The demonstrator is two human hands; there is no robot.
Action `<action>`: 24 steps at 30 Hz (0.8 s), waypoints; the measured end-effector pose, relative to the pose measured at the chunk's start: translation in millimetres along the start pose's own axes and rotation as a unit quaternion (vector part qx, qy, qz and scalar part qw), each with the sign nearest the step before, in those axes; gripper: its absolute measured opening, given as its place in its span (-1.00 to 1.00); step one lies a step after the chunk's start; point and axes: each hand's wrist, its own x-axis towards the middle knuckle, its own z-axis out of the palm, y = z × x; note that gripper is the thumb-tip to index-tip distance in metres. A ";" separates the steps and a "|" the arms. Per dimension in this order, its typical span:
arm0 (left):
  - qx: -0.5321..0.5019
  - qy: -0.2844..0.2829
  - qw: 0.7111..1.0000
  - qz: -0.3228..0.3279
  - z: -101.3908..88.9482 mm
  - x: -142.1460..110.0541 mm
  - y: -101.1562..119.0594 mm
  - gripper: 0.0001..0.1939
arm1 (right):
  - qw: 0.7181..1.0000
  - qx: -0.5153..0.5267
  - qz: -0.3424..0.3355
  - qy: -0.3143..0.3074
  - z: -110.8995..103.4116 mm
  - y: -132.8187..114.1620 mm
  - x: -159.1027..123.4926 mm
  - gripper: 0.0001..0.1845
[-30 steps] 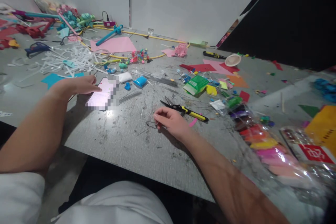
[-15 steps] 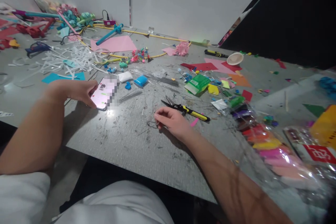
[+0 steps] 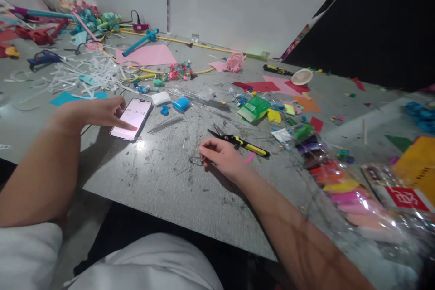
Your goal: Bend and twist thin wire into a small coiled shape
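My left hand reaches over a smartphone lying face up, with one digit stretched onto a red button low on its lit screen. Large digits of a timer show above that fingertip. The hand grips nothing; its other fingers are partly curled. My right hand rests on the table, fingers pinched on a thin dark wire that curves out to the left. Just behind this hand lie yellow-and-black cutting pliers, jaws apart, pointing left.
Straight wires lie right of the phone, near a blue packet and a white packet. White paper strips pile up at left. A green packet and bags of coloured clay lie at right.
My left hand has gone from holding the phone's left edge to touching its screen. The phone now lies flat with timer digits showing. My right hand stays in place.
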 end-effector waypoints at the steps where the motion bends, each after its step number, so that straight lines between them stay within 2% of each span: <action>1: -0.007 0.004 1.000 0.009 4.8 0.1 3.4 -0.37 | 1.000 0.001 0.000 0.000 0.2 0.3 0.4 -0.48; 6: -0.055 -0.002 0.997 0.051 39.9 -0.1 9.0 -0.43 | 1.000 0.007 -0.013 0.002 2.9 -1.6 -0.1 -0.46; 9: -0.103 -0.031 0.991 0.077 63.7 -6.2 14.1 -0.46 | 0.999 0.015 -0.031 0.013 5.9 -5.1 -3.2 -0.45; 11: -0.142 -0.063 0.985 0.073 81.0 -14.7 23.8 -0.54 | 0.999 0.019 -0.041 0.019 8.2 -7.4 -5.4 -0.46; 14: -0.159 -0.107 0.980 0.046 107.6 -28.3 43.4 -0.51 | 0.996 0.031 -0.066 0.046 10.4 -8.8 -6.6 -0.47; 16: -0.212 -0.162 0.964 0.009 124.3 -33.3 54.1 -0.54 | 0.993 0.038 -0.084 0.073 10.0 -8.0 -5.4 -0.44; 18: -0.313 -0.208 0.926 -0.034 139.4 -34.6 59.9 -0.52 | 0.990 0.033 -0.093 0.100 8.0 -6.5 -3.3 -0.43; 21: -0.411 -0.198 0.888 -0.060 157.2 -34.5 60.2 -0.48 | 0.987 0.026 -0.096 0.123 3.6 -4.3 -0.5 -0.48; 24: -0.447 -0.176 0.873 -0.082 166.2 -37.3 55.0 -0.49 | 0.989 0.026 -0.083 0.116 0.6 -2.8 0.3 -0.55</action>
